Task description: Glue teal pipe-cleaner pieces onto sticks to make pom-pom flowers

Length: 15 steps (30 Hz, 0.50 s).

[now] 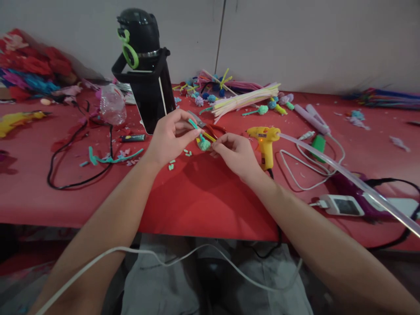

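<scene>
1. Red covering spreads across the work surface through mid-frame, below a pale wall.
2. Our forearms reach up from the lower corners; our left hand curls inward left of centre, and our right hand bends in from the right, fingertips nearly meeting it.
3. With our left thumb and fingers pinched together, we hold the stem of a green fuzzy piece; our right fingers are drawn together, but we cannot tell whether they grip anything.
4. That piece's ball sits at frame centre, between both sets of fingertips.
5. Beside us, a yellow glue gun stands right of our right hand, and a black bottle rises upper left.
6. Below our hands, bare red runs to the front edge.
</scene>
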### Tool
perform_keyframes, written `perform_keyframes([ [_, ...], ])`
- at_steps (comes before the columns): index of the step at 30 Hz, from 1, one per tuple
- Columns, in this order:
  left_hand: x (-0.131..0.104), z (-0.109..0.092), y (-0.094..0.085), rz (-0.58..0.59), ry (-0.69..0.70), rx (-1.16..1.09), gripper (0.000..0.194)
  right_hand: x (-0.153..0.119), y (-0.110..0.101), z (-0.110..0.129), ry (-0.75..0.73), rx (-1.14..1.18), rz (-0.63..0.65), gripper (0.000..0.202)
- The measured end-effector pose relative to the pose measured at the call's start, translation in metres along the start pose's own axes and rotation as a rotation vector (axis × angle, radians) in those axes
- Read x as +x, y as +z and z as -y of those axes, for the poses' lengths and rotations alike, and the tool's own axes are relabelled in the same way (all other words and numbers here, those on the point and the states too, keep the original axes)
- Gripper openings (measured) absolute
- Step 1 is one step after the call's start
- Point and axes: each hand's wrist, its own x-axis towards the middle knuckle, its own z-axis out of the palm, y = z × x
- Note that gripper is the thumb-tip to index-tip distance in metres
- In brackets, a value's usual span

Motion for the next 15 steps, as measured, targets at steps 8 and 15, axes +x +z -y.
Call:
perform_keyframes([
  [8, 0.001, 0.008, -0.006, -0.071, -0.058, 0.062, 0.028, -0.011, -0.031, 0.039, -0.103, -0.573, 0.354, 0.042],
  [15, -0.002, 0.002, -0.005, -0.036, -0.042, 0.109, 0.032, -0.053, -0.104, 0.054, 0.108, -0.963, 0.446, 0.060],
])
